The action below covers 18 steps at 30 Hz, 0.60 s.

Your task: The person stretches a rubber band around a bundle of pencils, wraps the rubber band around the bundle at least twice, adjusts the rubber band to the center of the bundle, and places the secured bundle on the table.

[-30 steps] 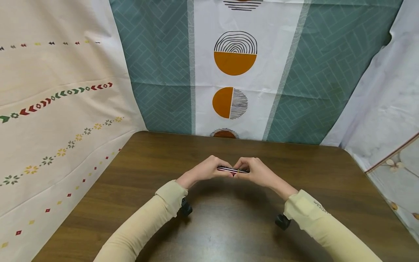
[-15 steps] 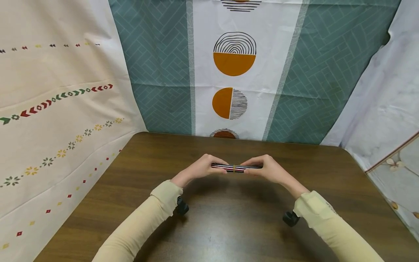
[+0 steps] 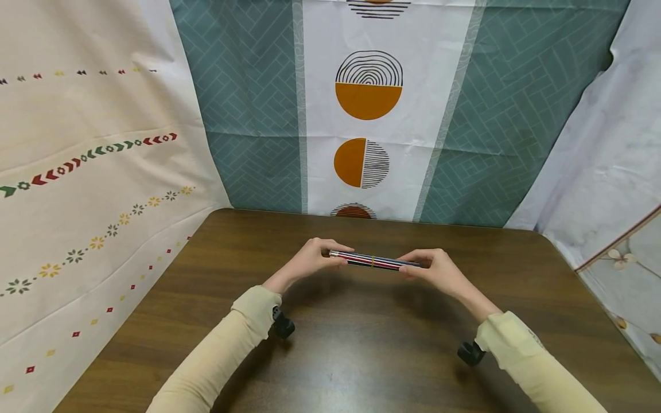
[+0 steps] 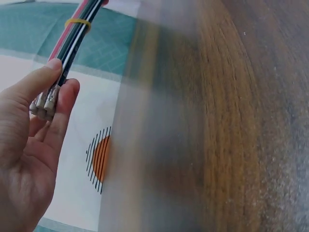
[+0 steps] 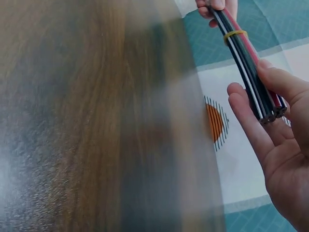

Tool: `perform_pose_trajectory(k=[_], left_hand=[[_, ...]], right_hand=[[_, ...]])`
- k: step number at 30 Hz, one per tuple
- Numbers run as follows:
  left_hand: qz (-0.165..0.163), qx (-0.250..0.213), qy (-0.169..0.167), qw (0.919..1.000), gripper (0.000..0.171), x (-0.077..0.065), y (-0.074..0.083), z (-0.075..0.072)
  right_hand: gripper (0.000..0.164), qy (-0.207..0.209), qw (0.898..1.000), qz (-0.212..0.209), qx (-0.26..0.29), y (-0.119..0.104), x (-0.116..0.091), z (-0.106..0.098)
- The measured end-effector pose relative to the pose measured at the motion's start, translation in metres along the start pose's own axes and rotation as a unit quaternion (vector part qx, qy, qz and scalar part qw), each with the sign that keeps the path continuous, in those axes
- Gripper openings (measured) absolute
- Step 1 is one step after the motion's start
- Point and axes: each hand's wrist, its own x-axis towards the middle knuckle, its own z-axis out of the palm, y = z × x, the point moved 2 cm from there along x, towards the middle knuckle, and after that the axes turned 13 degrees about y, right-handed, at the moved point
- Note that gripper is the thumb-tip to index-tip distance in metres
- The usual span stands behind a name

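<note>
A bundle of striped pencils, red, white and dark, is held level above the table by both hands. Around its middle runs a yellow rubber band. My left hand pinches the eraser end between thumb and fingers; pale eraser tips show past the thumb in the left wrist view. At the other end, my right hand grips the bundle between thumb and fingers. Flat, dark pencil ends show there in the right wrist view.
Beneath the hands lies a brown wooden table. Patterned cloths hang around it: a teal and white one behind, a cream one at left and a pale one at right. Each wrist wears a black camera.
Both hands have slid apart along the pencils, from near the middle out to the two ends. More of the bundle and its rubber band shows; its right end has dipped slightly.
</note>
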Motion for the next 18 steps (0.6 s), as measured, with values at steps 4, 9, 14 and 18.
perform_pose_trajectory(k=[4,9,14,18], left_hand=[[0.011,0.004,0.006,0.9999,0.033,-0.002,0.001,-0.001],[0.013,0.02,0.008,0.9997,0.033,-0.004,0.002,-0.001],[0.015,0.034,0.012,0.9992,0.028,-0.004,-0.005,0.002],[0.027,0.057,0.024,0.9977,0.026,-0.002,-0.011,0.004]], right_hand=[[0.035,-0.003,1.0,0.0,0.017,0.002,-0.002,0.001],[0.033,0.01,1.0,-0.004,0.007,0.003,-0.004,0.001],[0.029,0.012,1.0,-0.02,-0.019,0.008,-0.004,-0.004],[0.027,0.015,0.998,-0.039,-0.054,0.012,-0.002,-0.007]])
